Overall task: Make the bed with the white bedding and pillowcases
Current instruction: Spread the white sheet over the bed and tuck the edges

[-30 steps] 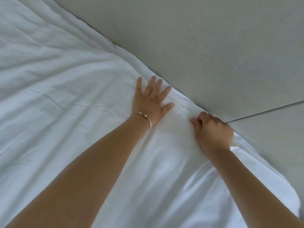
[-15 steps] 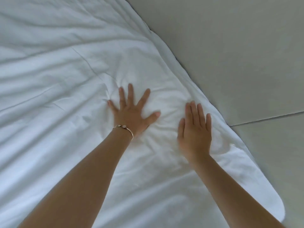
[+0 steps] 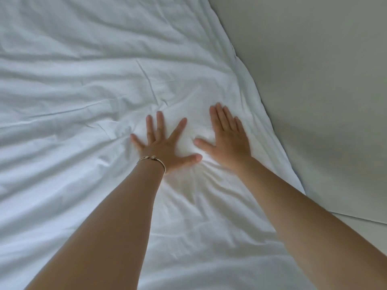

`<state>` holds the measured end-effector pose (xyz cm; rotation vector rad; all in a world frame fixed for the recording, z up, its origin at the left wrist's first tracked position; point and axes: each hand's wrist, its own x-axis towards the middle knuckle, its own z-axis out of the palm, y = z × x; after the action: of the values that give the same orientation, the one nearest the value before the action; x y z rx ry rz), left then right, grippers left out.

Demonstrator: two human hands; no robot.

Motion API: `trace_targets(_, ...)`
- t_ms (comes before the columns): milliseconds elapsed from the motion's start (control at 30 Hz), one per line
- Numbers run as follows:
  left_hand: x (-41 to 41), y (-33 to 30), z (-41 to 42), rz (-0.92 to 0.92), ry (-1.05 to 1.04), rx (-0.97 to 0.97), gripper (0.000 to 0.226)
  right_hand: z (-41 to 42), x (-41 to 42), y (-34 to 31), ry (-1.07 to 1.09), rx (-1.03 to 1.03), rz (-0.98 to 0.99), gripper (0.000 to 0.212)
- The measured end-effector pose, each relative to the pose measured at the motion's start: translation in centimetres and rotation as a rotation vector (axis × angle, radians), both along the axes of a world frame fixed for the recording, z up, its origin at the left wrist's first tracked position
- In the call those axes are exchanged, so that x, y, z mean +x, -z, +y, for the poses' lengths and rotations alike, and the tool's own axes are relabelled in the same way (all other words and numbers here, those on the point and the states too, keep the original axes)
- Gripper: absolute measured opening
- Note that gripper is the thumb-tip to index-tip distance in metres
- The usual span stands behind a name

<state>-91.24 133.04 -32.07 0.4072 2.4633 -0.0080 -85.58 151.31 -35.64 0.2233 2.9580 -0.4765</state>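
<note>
Pressing flat on the white bedding (image 3: pixel 88 84), both hands lie palm-down with their fingers straight, gripping nothing. The left hand (image 3: pixel 165 147) has its fingers spread wide, the thumb stretched toward the right, and a thin metal bracelet (image 3: pixel 156 161) circles its wrist. The right hand (image 3: pixel 228 141) lies just beside it, fingers held close together and its thumb pointing back toward the left hand; the two thumbs are near each other but apart. Creases in the fabric fan out from under both palms, toward the lower edge of the view and off to the left. The bedding fills the left and middle of the view, and its edge runs diagonally from the top down the right side, just beyond the right hand. Past that edge lies a pale grey tiled floor (image 3: pixel 324 91) with a grout line at the lower right.
</note>
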Motion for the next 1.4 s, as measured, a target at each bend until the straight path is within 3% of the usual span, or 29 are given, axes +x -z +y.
trace_targets(167, -4.1, -2.2, 0.9, -0.116, 0.012, -0.079, 0.134, 0.3, -0.7, -0.4, -0.017, -0.075, -0.12, 0.084)
trace_targets(400, -11.1, -3.4, 4.4, -0.08, 0.319, -0.206, 0.155, 1.2, -1.8, 0.9, 0.0, -0.108, -0.278, 0.093)
trace_targets(633, -12.6, -1.2, 5.2, -0.129, 0.352, -0.217, 0.153, 0.9, -2.3, 1.9, 0.066, -0.175, -0.231, 0.095)
trace_targets(733, -14.0, -2.6, 6.0, -0.196, 0.395, -0.184, 0.134, 0.1, -3.4, -1.7, 0.167, -0.217, -0.169, 0.092)
trace_targets(833, -20.8, -4.2, 8.0, -0.042, 0.335, 0.153, 0.079, 0.3, -9.3, -5.5, 0.381, -0.239, 0.118, 0.043)
trace_targets(933, -30.6, -4.7, 11.4, 0.13, 0.225, 0.389, 0.033, 2.4, -19.6, -7.1, 0.543, -0.437, 0.206, 0.033)
trace_targets(1000, -36.6, -4.0, 13.2, 0.253, 0.229, 0.374, 0.03, 4.0, -26.3, -6.9, 0.54, -0.509, 0.181, 0.034)
trace_targets(1100, -44.6, -2.5, 14.7, 0.207, 0.367, 0.119, 0.057, 5.5, -33.0, -6.1, 0.585, -0.703, 0.014, 0.04)
trace_targets(1200, -50.1, -2.5, 15.7, 0.198, 0.478, -0.041, 0.051, 5.6, -35.4, -5.0, 0.669, -0.754, -0.07, 0.035)
trace_targets(1333, -52.9, -4.2, 15.6, 0.258, 0.481, -0.008, 0.028, 4.4, -34.9, -3.8, 0.623, -0.448, 0.048, 0.034)
trace_targets(1400, -53.4, -4.4, 15.2, 0.309, 0.474, 0.106, 0.013, 3.8, -34.2, -3.3, 0.579, -0.331, 0.179, 0.03)
